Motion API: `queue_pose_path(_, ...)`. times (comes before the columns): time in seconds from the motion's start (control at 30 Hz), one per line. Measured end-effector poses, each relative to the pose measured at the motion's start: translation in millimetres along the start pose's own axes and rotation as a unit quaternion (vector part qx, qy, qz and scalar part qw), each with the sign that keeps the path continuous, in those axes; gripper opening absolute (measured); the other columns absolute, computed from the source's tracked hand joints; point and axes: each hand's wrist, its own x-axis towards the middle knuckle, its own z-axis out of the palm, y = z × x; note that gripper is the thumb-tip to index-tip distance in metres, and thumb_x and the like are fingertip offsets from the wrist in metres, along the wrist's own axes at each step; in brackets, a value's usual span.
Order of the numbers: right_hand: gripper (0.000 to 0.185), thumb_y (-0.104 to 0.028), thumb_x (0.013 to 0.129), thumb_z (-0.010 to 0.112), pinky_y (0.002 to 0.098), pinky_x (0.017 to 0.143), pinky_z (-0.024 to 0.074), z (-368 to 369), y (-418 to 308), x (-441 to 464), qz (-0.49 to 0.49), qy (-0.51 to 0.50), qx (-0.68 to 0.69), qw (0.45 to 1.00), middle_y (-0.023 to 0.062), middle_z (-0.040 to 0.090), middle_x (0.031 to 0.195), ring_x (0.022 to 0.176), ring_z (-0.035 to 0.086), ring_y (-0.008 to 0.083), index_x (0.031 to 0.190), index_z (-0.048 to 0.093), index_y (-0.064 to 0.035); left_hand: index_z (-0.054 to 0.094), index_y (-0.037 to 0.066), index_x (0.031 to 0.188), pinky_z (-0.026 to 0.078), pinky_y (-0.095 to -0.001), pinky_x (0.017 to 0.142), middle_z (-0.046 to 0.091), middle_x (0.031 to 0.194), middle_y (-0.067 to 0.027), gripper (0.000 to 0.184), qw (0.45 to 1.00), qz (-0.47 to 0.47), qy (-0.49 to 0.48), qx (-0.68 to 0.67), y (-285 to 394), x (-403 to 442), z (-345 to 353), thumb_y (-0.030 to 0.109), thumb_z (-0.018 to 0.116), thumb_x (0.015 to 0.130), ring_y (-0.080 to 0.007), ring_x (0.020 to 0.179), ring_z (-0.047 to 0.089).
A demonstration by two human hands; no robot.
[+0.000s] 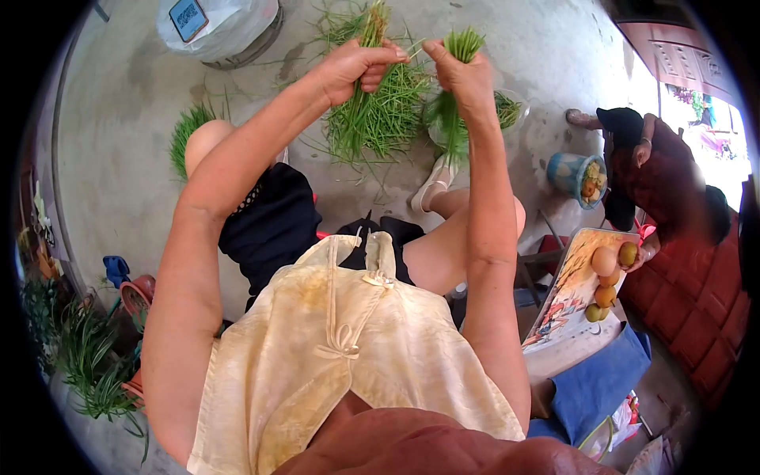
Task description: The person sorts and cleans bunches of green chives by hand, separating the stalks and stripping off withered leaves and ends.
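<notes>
My left hand (348,73) is closed around a bunch of thin green chives (374,25), with browner ends up and leaf tips hanging below. My right hand (469,85) grips a second bunch of chives (464,44), its cut-looking ends sticking up past the thumb. Between the two hands, a thin pale strand runs from fingertip to fingertip. Below them a loose pile of chives (384,119) lies spread on the concrete floor. More greens sit in a clear container (513,111), partly behind my right wrist. Another bunch of chives (185,136) lies beside my left knee.
A bucket covered in white plastic (226,32) carries a phone-like QR card (188,19). On the right, a person (665,174) bends near a blue bin (568,176) and touches round fruits on a printed board (582,273). Potted plants (95,356) stand left.
</notes>
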Motion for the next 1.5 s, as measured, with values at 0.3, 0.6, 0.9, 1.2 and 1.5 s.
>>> queue_pose_path(0.3, 0.015, -0.017, 0.083, 0.071, 0.0216, 0.044, 0.0275, 10.5, -1.4, -5.1, 0.007, -0.049, 0.056, 0.997, -0.0051, 0.048, 0.057, 0.048, 0.038, 0.0046, 0.084, 0.063, -0.0037, 0.061, 0.010, 0.081, 0.017, -0.0231, 0.043, 0.031, 0.052, 0.0091, 0.012, 0.998, 0.048, 0.017, 0.033, -4.8, 3.9, 6.5, 0.020, 0.068, 0.084, -0.0038, 0.043, 0.023)
queue_pose_path(0.6, 0.012, -0.016, 0.085, 0.066, 0.0215, 0.043, 0.0252, 6.1, -6.1, -7.1, 0.014, -0.104, 0.099, 0.990, -0.0075, 0.045, 0.056, 0.047, 0.035, 0.0026, 0.084, 0.066, -0.0047, 0.064, 0.005, 0.098, 0.019, -0.0208, 0.043, 0.027, 0.054, 0.0109, 0.020, 0.998, -0.009, -0.054, -0.005, 1.2, 0.7, -0.1, 0.023, 0.060, 0.091, -0.0024, 0.045, 0.024)
queue_pose_path(0.9, 0.013, -0.016, 0.086, 0.067, 0.0216, 0.044, 0.0260, 2.0, -13.7, -9.8, -0.013, -0.068, 0.069, 0.995, -0.0063, 0.046, 0.057, 0.048, 0.036, 0.0032, 0.087, 0.064, -0.0033, 0.061, 0.002, 0.100, 0.021, -0.0188, 0.042, 0.027, 0.054, 0.0103, 0.020, 0.984, -0.032, -0.144, -0.101, -0.6, 4.7, -7.8, 0.019, 0.053, 0.095, -0.0013, 0.045, 0.024)
queue_pose_path(1.2, 0.020, -0.019, 0.084, 0.068, 0.0215, 0.049, 0.0342, -4.8, 16.8, 0.9, -0.093, -0.032, -0.139, 0.985, -0.0053, 0.053, 0.065, 0.057, 0.044, 0.0030, 0.097, 0.067, -0.0039, 0.062, 0.003, 0.098, 0.021, -0.0188, 0.041, 0.029, 0.054, 0.0100, 0.016, 0.995, -0.019, -0.072, -0.060, 1.2, 2.3, -2.8, 0.018, 0.059, 0.092, -0.0014, 0.044, 0.024)
queue_pose_path(1.5, 0.013, -0.017, 0.087, 0.058, 0.0254, 0.051, 0.0353, 0.3, 7.3, 6.4, -0.019, -0.012, 0.111, 0.994, -0.0020, 0.053, 0.064, 0.056, 0.046, 0.0088, 0.081, 0.062, -0.0051, 0.060, 0.005, 0.105, 0.028, -0.0206, 0.046, 0.039, 0.063, 0.0067, 0.023, 0.998, 0.003, -0.050, 0.022, -4.4, 5.7, 8.1, 0.022, 0.063, 0.090, -0.0042, 0.054, 0.036)
